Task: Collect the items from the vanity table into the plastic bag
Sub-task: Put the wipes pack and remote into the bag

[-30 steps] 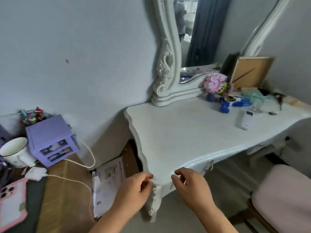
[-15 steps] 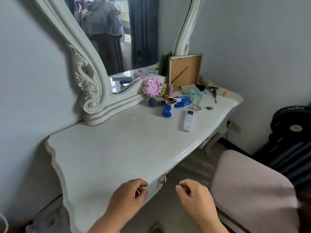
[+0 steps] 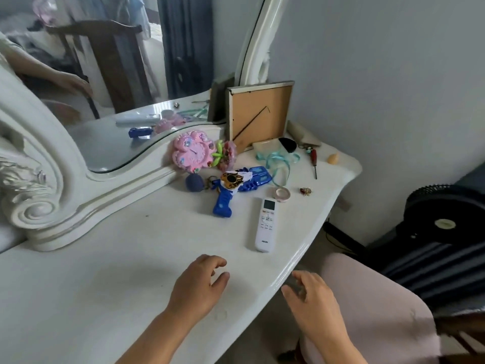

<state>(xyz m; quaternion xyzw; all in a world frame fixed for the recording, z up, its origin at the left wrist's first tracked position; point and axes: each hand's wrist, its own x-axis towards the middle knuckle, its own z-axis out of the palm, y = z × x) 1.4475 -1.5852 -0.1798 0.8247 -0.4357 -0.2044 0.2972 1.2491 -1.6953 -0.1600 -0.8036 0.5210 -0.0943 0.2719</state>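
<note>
My left hand (image 3: 200, 283) hovers over the white vanity table (image 3: 110, 258), fingers loosely curled, holding nothing. My right hand (image 3: 311, 298) hangs just past the front edge, equally relaxed and empty. Ahead lie the white remote control (image 3: 265, 225), blue toy gun (image 3: 237, 189) and pink toy clock (image 3: 190, 151).

I see a white remote (image 3: 265, 225) lying flat on the white vanity table (image 3: 110, 258). Behind it a blue toy gun (image 3: 237, 189) lies on its side (a gold badge on top). A pink toy clock (image 3: 190, 151) leans by the mirror.
</note>
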